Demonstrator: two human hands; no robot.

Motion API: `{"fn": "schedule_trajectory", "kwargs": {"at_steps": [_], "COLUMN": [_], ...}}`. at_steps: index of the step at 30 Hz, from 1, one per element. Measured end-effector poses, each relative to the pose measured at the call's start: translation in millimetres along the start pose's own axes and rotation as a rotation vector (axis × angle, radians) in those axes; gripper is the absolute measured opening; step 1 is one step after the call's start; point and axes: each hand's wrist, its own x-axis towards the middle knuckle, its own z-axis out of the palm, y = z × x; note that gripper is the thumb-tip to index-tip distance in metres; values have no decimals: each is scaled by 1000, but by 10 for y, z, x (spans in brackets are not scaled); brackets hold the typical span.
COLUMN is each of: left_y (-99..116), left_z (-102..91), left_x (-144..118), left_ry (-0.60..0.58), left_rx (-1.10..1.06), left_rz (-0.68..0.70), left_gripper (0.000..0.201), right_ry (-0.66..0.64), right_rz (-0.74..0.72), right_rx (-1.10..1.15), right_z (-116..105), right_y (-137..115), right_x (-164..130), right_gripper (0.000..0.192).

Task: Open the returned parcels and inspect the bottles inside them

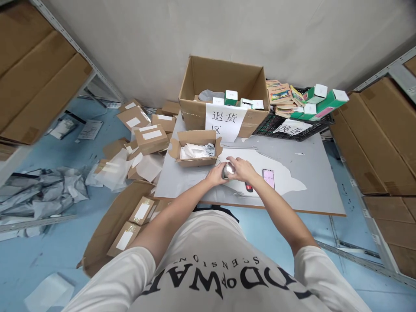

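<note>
Head view, one entry. Small silvery wrapped item: held above the near edge of the surface, between both hands. Left hand: closed on its left side. Right hand: curled over its top and right side. Open carton with wrapping: just behind the hands. Phone and small red-tipped object: just right of the hands. Risk: the smooth wrap may slip from the hands and drop past the edge to the floor; a swinging right elbow may knock the phone.

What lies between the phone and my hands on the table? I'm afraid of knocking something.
In the head view, a small dark red-tipped tool lies between phone and right hand.
</note>
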Motion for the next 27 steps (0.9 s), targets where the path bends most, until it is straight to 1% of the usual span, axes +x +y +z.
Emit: {"fn": "schedule_trajectory", "kwargs": {"at_steps": [3,5,8,11,15,20,27], "left_y": [-7,-20,-29,15,143,240,179], "left_z": [-8,-10,-4,3,-4,-24,2], "left_x": [4,3,1,15,58,98,146], "left_ry": [3,0,9,29,51,55,0], "left_rx": [7,7,10,30,85,139,121], "left_rz": [19,29,54,66,16,-55,-89], "left_gripper": [82,84,88,92,86,79,72], "right_ry": [-35,-35,-3,36,87,124,154], "right_rz": [-174,-227,-261,-274,-301,-343,-379], "right_rx": [-68,-112,-133,-139,-147,-139,-83], "right_z": [-121,-203,-330,-467,-616,-663,-629], "right_y": [132,196,251,283,310,317,356], "right_x": [-46,-77,-127,-176,-233,-278,-294], "right_gripper": [63,61,60,61,61,57,56]}}
